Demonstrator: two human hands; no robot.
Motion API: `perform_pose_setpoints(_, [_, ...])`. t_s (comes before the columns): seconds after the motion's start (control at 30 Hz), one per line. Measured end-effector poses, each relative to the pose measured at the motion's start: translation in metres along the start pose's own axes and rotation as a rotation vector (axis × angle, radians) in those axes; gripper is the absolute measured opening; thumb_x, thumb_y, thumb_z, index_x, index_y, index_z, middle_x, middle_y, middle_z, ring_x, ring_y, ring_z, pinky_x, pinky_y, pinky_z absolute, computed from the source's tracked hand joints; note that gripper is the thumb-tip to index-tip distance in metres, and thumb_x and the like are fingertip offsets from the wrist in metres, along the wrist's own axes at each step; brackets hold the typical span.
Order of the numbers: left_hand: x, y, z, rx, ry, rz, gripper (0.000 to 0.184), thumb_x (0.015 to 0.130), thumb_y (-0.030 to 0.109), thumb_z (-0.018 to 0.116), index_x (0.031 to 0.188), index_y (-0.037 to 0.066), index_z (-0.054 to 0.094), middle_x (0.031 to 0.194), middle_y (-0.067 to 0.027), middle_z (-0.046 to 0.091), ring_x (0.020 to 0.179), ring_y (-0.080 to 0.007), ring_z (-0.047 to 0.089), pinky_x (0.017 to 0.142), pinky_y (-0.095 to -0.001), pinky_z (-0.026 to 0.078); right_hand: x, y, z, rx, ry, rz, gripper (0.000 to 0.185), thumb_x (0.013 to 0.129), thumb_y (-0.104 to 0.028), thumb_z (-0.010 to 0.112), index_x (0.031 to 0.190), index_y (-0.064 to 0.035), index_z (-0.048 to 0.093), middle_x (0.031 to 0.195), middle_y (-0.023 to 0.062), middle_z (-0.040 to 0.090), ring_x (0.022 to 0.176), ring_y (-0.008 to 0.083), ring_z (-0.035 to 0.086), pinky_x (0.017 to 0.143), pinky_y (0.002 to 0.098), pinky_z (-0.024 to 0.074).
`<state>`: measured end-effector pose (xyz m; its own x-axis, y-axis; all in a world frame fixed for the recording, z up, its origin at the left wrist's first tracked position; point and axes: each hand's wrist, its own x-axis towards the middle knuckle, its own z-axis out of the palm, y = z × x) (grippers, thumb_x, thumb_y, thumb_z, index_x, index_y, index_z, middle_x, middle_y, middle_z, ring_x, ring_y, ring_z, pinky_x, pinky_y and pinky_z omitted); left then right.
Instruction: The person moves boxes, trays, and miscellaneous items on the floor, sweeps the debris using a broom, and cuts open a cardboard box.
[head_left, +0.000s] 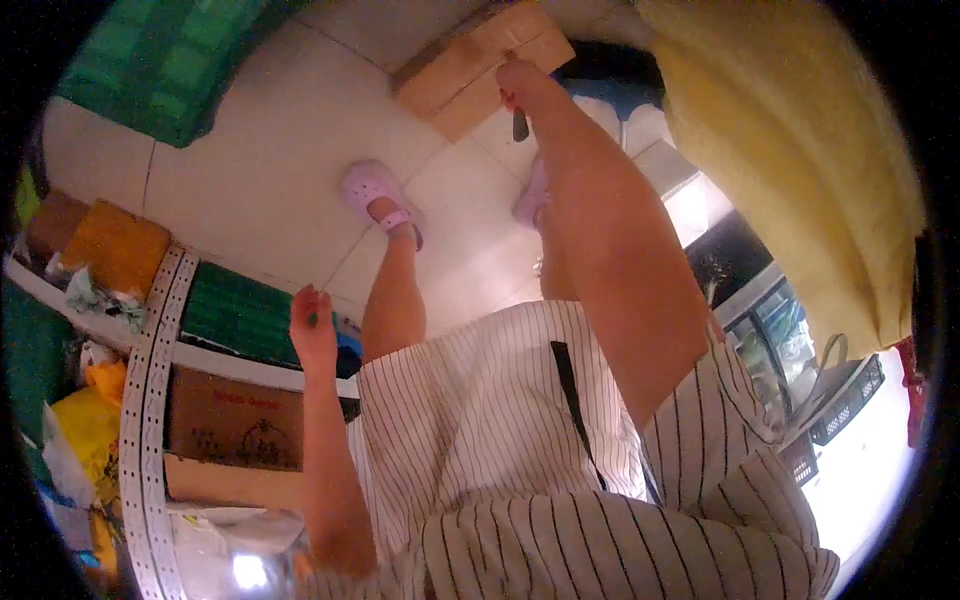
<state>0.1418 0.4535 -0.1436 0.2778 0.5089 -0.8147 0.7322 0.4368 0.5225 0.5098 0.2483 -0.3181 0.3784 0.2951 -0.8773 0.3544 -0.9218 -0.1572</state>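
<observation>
My right hand (515, 85) reaches forward and is closed around a tool with a dark handle (520, 125). The handle's end sticks out below the fist; the rest of the tool is hidden, so its kind does not show. Just beyond that hand, a brown cardboard box (480, 65) lies on the tiled floor, with a small dark mark on its top near my knuckles. My left hand (313, 320) hangs at my left side by the shelf, its fingers loosely curled and apart, holding nothing visible.
A metal shelf post (152, 400) stands at left, with a green crate (240, 310) and a cardboard box (235, 418) on the shelves. Another green crate (150, 70) is at upper left. Yellow cloth (800, 150) hangs at right. My pink clog (375, 190) stands on the floor.
</observation>
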Motion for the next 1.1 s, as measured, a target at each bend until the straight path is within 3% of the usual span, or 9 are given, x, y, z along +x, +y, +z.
perform_pose_setpoints(0.13, [-0.003, 0.004, 0.001, 0.162, -0.028, 0.015, 0.029, 0.072, 0.005, 0.052, 0.1, 0.0, 0.045, 0.094, -0.0063, 0.05, 0.084, -0.0126, 0.047, 0.074, -0.0237, 0.038, -0.011, 0.0, 0.04, 0.331, 0.062, -0.187, 0.008, 0.06, -0.009, 0.051, 0.054, -0.0047, 0.049, 0.054, 0.0086, 0.05, 0.047, 0.0206, 0.049, 0.041, 0.0316, 0.0388])
perform_pose_setpoints(0.2, [0.001, 0.008, 0.006, 0.279, 0.001, 0.004, 0.029, 0.072, 0.006, 0.051, 0.1, 0.0, 0.044, 0.094, -0.0066, 0.05, 0.084, -0.0128, 0.047, 0.074, -0.0236, 0.038, -0.025, -0.038, 0.053, -0.403, 0.423, -0.277, 0.007, 0.058, -0.011, 0.056, 0.059, -0.0046, 0.053, 0.063, 0.0088, 0.055, 0.056, 0.0208, 0.053, 0.046, 0.0297, 0.0414])
perform_pose_setpoints(0.4, [0.028, 0.02, 0.024, 0.424, -0.046, 0.168, 0.03, 0.072, 0.009, 0.052, 0.099, -0.001, 0.045, 0.097, -0.0093, 0.049, 0.085, -0.016, 0.046, 0.075, -0.0254, 0.037, -0.077, -0.134, 0.074, 0.472, 0.161, 0.27, 0.018, 0.059, -0.016, 0.056, 0.072, -0.0043, 0.052, 0.07, 0.0105, 0.055, 0.063, 0.023, 0.053, 0.051, 0.0306, 0.0425])
perform_pose_setpoints(0.47, [0.051, 0.026, 0.035, 0.561, -0.038, 0.143, 0.032, 0.072, 0.011, 0.052, 0.1, -0.002, 0.044, 0.1, -0.0108, 0.048, 0.093, -0.0183, 0.044, 0.08, -0.0282, 0.034, -0.08, -0.144, 0.074, 0.582, 0.161, 0.351, 0.022, 0.06, -0.017, 0.056, 0.076, -0.0042, 0.052, 0.072, 0.0111, 0.055, 0.065, 0.0237, 0.053, 0.052, 0.0309, 0.0428])
perform_pose_setpoints(0.67, [0.159, 0.017, 0.061, 0.875, -0.108, 0.58, 0.041, 0.072, 0.017, 0.052, 0.106, 0.0, 0.039, 0.104, -0.0167, 0.044, 0.099, -0.0267, 0.041, 0.083, -0.0315, 0.032, -0.084, -0.161, 0.08, 0.762, 0.138, 0.486, 0.034, 0.061, -0.022, 0.056, 0.089, -0.0039, 0.051, 0.078, 0.0127, 0.055, 0.072, 0.0259, 0.054, 0.057, 0.0317, 0.0439])
perform_pose_setpoints(0.73, [0.18, 0.018, 0.074, 0.878, -0.193, 0.473, 0.042, 0.073, 0.02, 0.051, 0.108, 0.001, 0.038, 0.106, -0.017, 0.043, 0.1, -0.0277, 0.04, 0.084, -0.0319, 0.032, -0.105, -0.172, 0.091, 0.905, 0.015, 0.6, 0.036, 0.063, -0.024, 0.054, 0.092, -0.0045, 0.049, 0.082, 0.0138, 0.054, 0.076, 0.0266, 0.053, 0.059, 0.0327, 0.0436])
perform_pose_setpoints(0.9, [0.174, 0.035, 0.09, 1.111, -0.365, 0.292, 0.046, 0.074, 0.03, 0.047, 0.11, 0.003, 0.036, 0.111, -0.0169, 0.039, 0.101, -0.0303, 0.038, 0.085, -0.034, 0.031, -0.142, -0.193, 0.124, 0.953, -0.071, 0.468, 0.025, 0.066, -0.019, 0.047, 0.085, -0.0042, 0.051, 0.079, 0.0141, 0.054, 0.073, 0.0277, 0.053, 0.059, 0.034, 0.0425])
perform_pose_setpoints(0.97, [0.165, 0.039, 0.087, 1.175, -0.271, 0.59, 0.048, 0.074, 0.033, 0.046, 0.111, 0.004, 0.035, 0.111, -0.0162, 0.039, 0.101, -0.0312, 0.037, 0.084, -0.0352, 0.032, -0.152, -0.191, 0.13, 0.943, -0.095, 0.377, 0.021, 0.067, -0.017, 0.045, 0.082, -0.0041, 0.052, 0.077, 0.0142, 0.055, 0.072, 0.0282, 0.053, 0.059, 0.0345, 0.0421])
perform_pose_setpoints(1.1, [0.161, 0.055, 0.115, 1.251, -0.23, 0.666, 0.05, 0.072, 0.027, 0.047, 0.113, 0.005, 0.031, 0.112, -0.0154, 0.037, 0.101, -0.0299, 0.038, 0.083, -0.0362, 0.033, -0.163, -0.154, 0.121, 0.879, -0.08, 0.233, 0.019, 0.069, -0.014, 0.039, 0.076, -0.0039, 0.054, 0.074, 0.0144, 0.055, 0.07, 0.0291, 0.053, 0.059, 0.0355, 0.0412])
